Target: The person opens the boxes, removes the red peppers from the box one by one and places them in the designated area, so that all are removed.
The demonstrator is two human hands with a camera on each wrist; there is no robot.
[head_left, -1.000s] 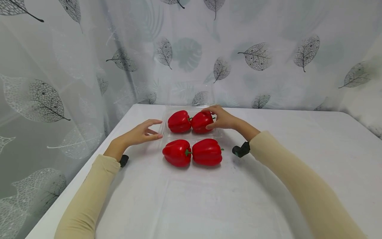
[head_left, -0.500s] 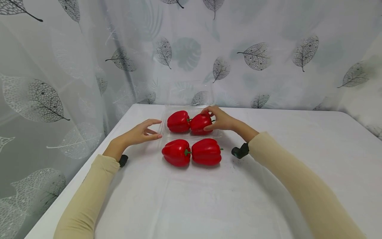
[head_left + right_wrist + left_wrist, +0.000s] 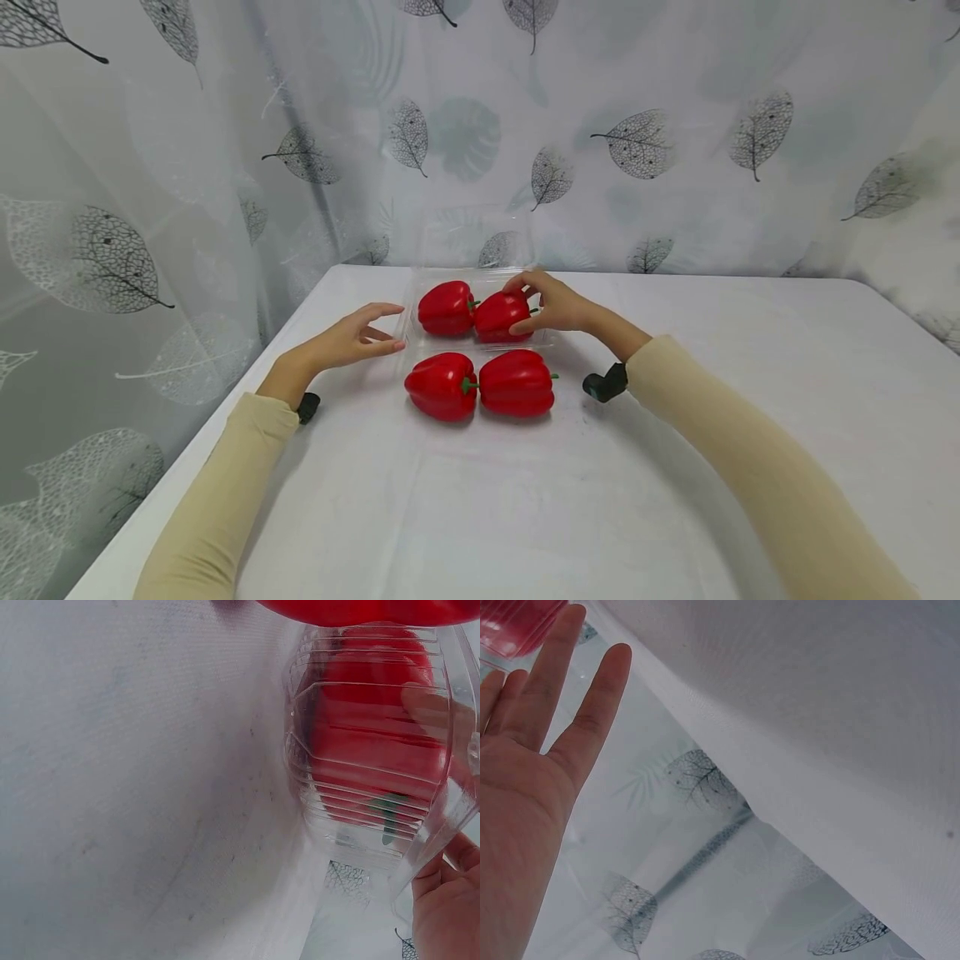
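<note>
A clear plastic clamshell box [image 3: 420,343] stands near the table's back edge with two red bell peppers lying inside. My right hand [image 3: 561,305] holds the right bell pepper [image 3: 498,318], fingers over its top and thumb at its near side. Through the box wall in the right wrist view, the thumb shows against that pepper [image 3: 371,742]. Beside it in the box lies the left bell pepper [image 3: 444,308]. My left hand [image 3: 341,340] is at the box's left side, thumb and fingers apart, with nothing held; its fingers look extended in the left wrist view.
In front of the box, two more red bell peppers, a left one [image 3: 438,387] and a right one [image 3: 516,383], lie side by side on the white table [image 3: 480,508]. The box's transparent lid [image 3: 442,242] stands raised behind it, against a leaf-print curtain [image 3: 675,75].
The bell pepper under my right hand has shifted slightly left and nearer, snug against the other one in the box. My left hand has stayed beside the box.
</note>
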